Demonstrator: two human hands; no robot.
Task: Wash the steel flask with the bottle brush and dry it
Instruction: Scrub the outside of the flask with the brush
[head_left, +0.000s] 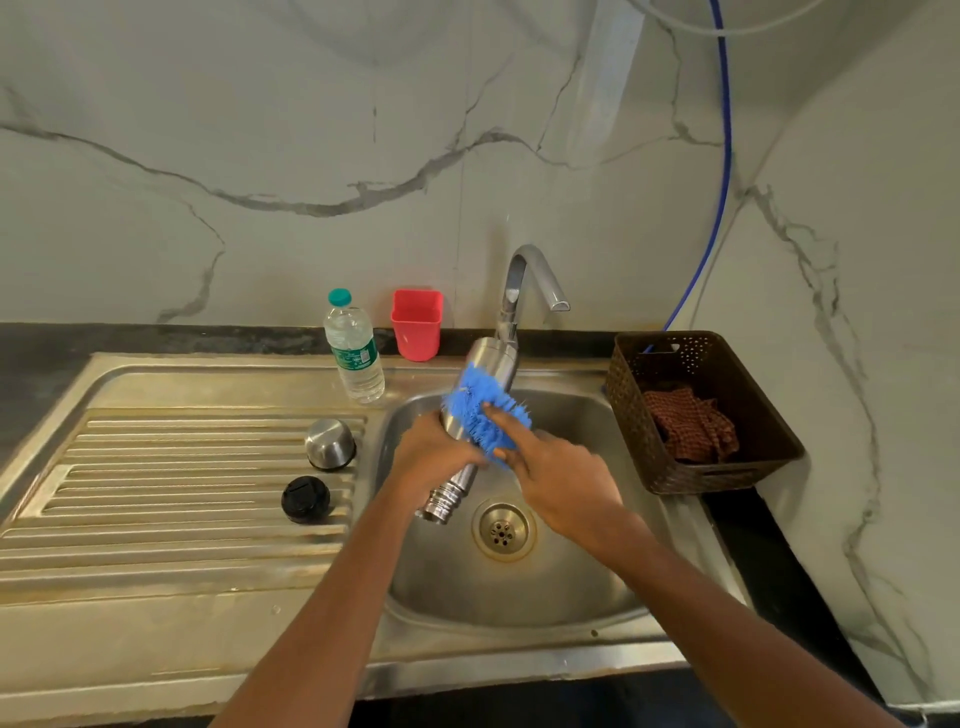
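Hands meet over the sink bowl (519, 587): the left hand (436, 457) is wrapped round the lower body of the steel flask (488, 356), and the right hand (563, 486) pinches the head of the bottle brush (480, 408) against the flask's wall, forefinger laid across the bristles. The flask hangs tilted above the bowl, base up towards the tap (524, 280) at twelve o'clock, threaded mouth down towards seven. The main risk, I judge, is slip: a smooth, wet steel cylinder held in one hand could twist free under the scrubbing and drop onto the drain (503, 529), denting or clanging. Its raised base also sits close to the tap stem and could knock it. With the mouth downward, the inside may go unscrubbed if the brush stays outside. The ribbed, stained steel drainboard (156, 493) spreads at nine o'clock; the bowl is brushed steel, rounded. At three o'clock stands a brown perforated plastic basket (691, 480) holding a crumpled chequered cloth (691, 426), probably for drying. The brush bristles are bright blue, soft and splayed. At eleven o'clock stand a clear plastic water bottle (356, 353) and a red plastic tub (416, 325); on the drainboard rest a domed steel cap (330, 444) and a black stopper (305, 499).
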